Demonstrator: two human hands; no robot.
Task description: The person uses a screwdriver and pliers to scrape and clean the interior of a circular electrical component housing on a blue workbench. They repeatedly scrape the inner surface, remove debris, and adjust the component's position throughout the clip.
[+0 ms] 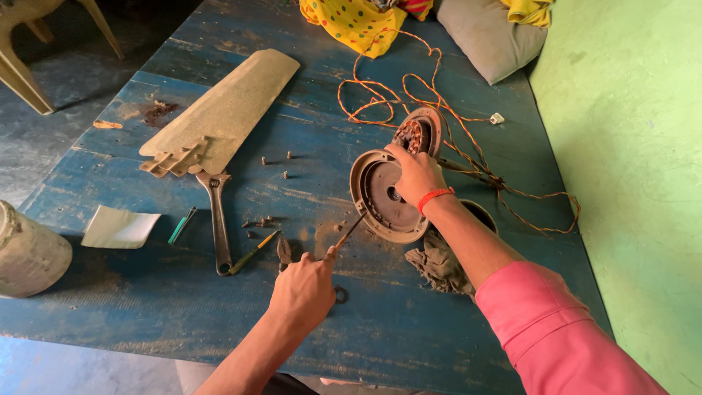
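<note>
The left hand [301, 287], nearest, grips a screwdriver [345, 235] closed-fisted, tip at the round motor housing's [380, 197] rim. The right hand [415, 174] clasps that housing's far edge; bare blue surface [183, 307] lies left.

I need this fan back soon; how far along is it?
Done: blade off, screws out. In hand: the right hand steadies the motor housing while the left hand probes its rim with a screwdriver. Left: housing open, nothing reassembled.
</note>
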